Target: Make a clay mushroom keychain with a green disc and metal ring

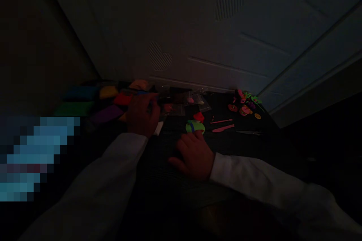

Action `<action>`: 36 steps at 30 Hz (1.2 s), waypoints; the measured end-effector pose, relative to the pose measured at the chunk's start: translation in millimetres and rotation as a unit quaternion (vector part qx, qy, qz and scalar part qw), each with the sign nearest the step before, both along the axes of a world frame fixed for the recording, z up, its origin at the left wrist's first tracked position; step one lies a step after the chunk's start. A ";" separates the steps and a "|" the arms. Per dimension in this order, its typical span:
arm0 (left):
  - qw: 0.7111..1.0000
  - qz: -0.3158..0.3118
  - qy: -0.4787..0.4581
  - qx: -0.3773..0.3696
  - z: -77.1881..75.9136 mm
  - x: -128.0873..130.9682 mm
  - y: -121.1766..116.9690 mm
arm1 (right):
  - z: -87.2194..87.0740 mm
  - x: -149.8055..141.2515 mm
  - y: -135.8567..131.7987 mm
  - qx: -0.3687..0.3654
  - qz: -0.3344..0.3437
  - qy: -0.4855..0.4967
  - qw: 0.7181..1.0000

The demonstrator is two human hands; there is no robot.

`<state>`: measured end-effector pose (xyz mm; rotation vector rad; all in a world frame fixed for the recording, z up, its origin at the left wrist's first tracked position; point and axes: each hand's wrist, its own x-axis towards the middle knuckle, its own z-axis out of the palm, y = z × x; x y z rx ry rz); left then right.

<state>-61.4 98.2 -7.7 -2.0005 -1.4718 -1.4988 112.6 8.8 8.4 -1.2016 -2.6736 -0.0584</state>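
Note:
The view is very dark. My left hand (143,116) is over the packets at the back left, its fingers curled and partly hidden. Whatever they hold, if anything, cannot be made out. A red packet (123,99) and a purple one (107,114) lie just left of it. My right hand (195,154) rests palm down on the dark table, thumb spread apart. Its fingertips are at the near edge of a flat green clay disc (187,127), which has a blue strip (192,126) across it. A red clay piece (199,116) sits at the disc's far edge.
Right of the disc lie a pink stick tool (221,121), a pink plastic knife (223,128) and scissors (250,132). Small coloured clay figures (245,110) stand at the back right. Clear bags (202,102) lie along the wall, with green (74,108) and blue packets (80,92) farther left.

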 end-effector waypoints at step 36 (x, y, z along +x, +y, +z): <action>1.000 0.003 -0.009 -0.007 -1.8 0.4 0.3 | -5.0 -7.5 -4.9 -0.017 0.059 0.035 0.997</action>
